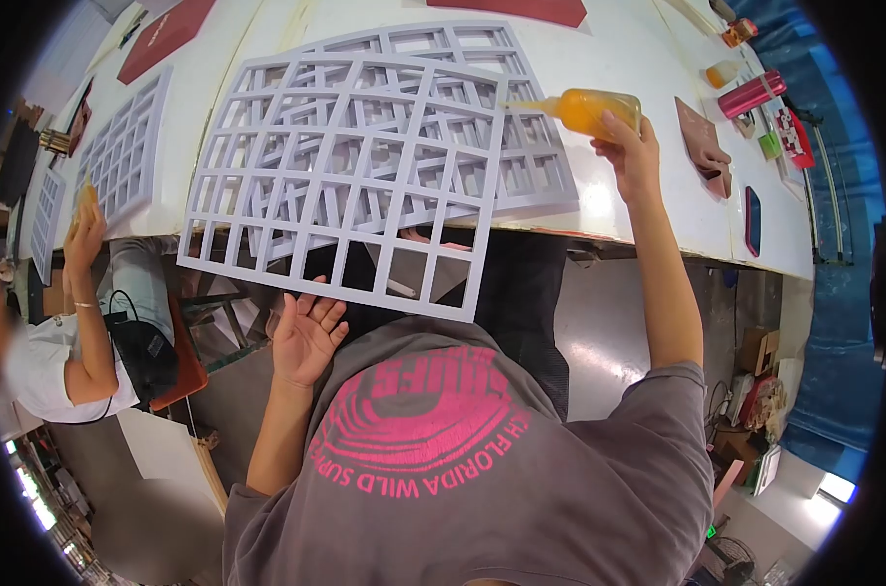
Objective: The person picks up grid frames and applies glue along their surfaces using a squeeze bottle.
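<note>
My right hand (627, 156) is wrapped round a squeeze bottle (599, 112) of orange-yellow liquid. The bottle lies nearly sideways, its thin nozzle pointing left at the right edge of the top lattice panel. This light-grey panel (337, 237) has many square openings and overhangs the table's near edge. Under it, turned at different angles, are more lattice panels (541, 176). My left hand (309, 342) is palm up with fingers apart, just below the top panel's near edge. I cannot tell whether its fingertips touch the panel.
On the white table (677, 59) lie a phone (753, 222), a pink-red flask (752, 95), a brown pouch (704, 146) and a red box (166, 39). At left, a co-worker's hand (86, 230) holds a similar bottle beside another lattice panel (126, 146).
</note>
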`<state>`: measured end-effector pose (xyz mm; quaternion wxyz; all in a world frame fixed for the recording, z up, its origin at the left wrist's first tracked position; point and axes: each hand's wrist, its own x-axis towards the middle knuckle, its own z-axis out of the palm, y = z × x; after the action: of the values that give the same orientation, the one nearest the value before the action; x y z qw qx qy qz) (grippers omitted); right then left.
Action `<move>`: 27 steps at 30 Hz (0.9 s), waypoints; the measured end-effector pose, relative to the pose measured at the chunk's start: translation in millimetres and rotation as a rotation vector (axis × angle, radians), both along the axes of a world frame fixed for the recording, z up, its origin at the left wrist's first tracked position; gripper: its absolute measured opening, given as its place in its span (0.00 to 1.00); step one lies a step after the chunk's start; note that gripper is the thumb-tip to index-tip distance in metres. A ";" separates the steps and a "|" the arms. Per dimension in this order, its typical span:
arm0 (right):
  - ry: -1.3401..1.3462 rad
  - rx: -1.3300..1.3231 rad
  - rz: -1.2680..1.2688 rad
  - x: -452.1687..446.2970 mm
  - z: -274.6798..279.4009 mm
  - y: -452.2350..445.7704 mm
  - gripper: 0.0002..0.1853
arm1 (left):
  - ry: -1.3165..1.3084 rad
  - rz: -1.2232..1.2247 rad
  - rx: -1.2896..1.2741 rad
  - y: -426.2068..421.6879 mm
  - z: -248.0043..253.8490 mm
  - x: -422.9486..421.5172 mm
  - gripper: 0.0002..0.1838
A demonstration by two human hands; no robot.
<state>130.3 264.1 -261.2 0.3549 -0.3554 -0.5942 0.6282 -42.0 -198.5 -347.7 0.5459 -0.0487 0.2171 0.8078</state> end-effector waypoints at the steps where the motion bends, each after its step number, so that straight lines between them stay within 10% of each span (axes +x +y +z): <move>1: -0.004 -0.018 0.023 7.1 1.7 -6.2 0.25 | 0.003 -0.004 0.008 -0.5 -0.4 -0.6 0.28; 20: -0.013 -0.607 0.320 126.8 -4.9 -140.6 0.27 | 0.031 -0.025 0.019 0.9 -3.6 -10.4 0.25; 27: 0.209 -0.323 0.065 61.8 5.6 -108.8 0.21 | 0.099 0.251 -0.105 -5.7 3.4 -24.2 0.20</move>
<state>192.1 155.3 -255.6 0.3323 -0.3213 -0.4568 0.7600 -66.2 -204.2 -344.3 0.4259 -0.0639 0.2781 0.8586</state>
